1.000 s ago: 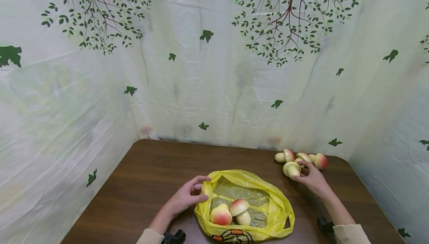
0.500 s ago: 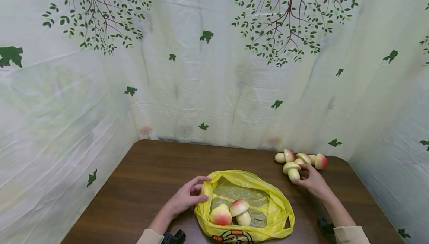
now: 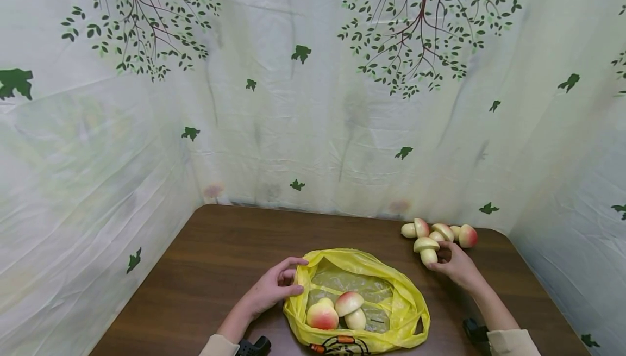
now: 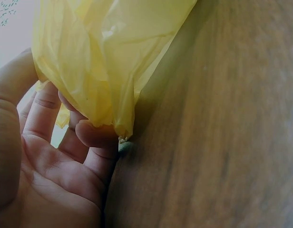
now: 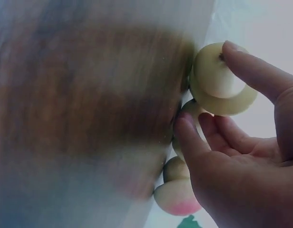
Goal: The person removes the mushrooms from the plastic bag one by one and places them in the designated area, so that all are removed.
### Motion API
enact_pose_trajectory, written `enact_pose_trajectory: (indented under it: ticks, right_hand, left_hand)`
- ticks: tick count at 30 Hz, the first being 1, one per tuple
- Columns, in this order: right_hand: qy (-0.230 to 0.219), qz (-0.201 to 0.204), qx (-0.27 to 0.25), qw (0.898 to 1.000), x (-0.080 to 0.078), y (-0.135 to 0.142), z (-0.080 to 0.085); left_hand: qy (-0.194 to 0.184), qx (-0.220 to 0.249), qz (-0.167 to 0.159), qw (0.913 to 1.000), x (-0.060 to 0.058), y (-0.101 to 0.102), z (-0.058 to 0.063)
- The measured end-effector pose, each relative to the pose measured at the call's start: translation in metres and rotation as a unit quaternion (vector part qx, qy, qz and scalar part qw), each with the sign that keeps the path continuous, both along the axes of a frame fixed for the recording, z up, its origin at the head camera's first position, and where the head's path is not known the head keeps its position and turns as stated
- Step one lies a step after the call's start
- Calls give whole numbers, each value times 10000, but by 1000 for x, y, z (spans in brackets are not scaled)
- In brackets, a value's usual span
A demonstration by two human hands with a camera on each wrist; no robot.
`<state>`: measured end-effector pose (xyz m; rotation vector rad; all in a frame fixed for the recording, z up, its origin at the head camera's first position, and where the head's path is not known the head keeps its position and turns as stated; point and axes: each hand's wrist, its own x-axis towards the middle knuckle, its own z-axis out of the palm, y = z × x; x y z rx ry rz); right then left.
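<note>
A yellow plastic bag lies with its mouth spread wide near the front of the table. Inside it rest two toy mushrooms, a red-and-yellow one and a red-capped one with a pale stem. My left hand holds the bag's left rim, fingers bent against the plastic. At the back right, my right hand holds a pale mushroom between thumb and fingers. The thumb lies on its stem, and the other fingertips are at the cap's edge.
Right behind the held mushroom are several more mushrooms: one lying sideways, a middle one and a red-capped one. The brown table ends at a leaf-printed curtain.
The pale mushroom has turned slightly, its stem now pointing more toward the front. My right hand has shifted a little with it. The left hand and bag stay in place.
</note>
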<state>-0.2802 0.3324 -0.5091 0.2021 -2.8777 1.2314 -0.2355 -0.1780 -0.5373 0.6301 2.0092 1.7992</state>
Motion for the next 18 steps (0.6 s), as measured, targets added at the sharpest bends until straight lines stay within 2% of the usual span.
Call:
enact_pose_trajectory:
  ticks: [7, 15, 18]
  right_hand:
    - [97, 43, 235, 9997, -1, 0, 0]
    - [173, 159, 193, 9995, -1, 0, 0]
    - [80, -20, 247, 9997, 0, -1, 3]
  left_hand:
    - [-57, 48, -17, 10000, 0, -1, 0]
    - [-75, 122, -42, 9999, 0, 0, 0]
    - [-56, 132, -51, 9999, 0, 0, 0]
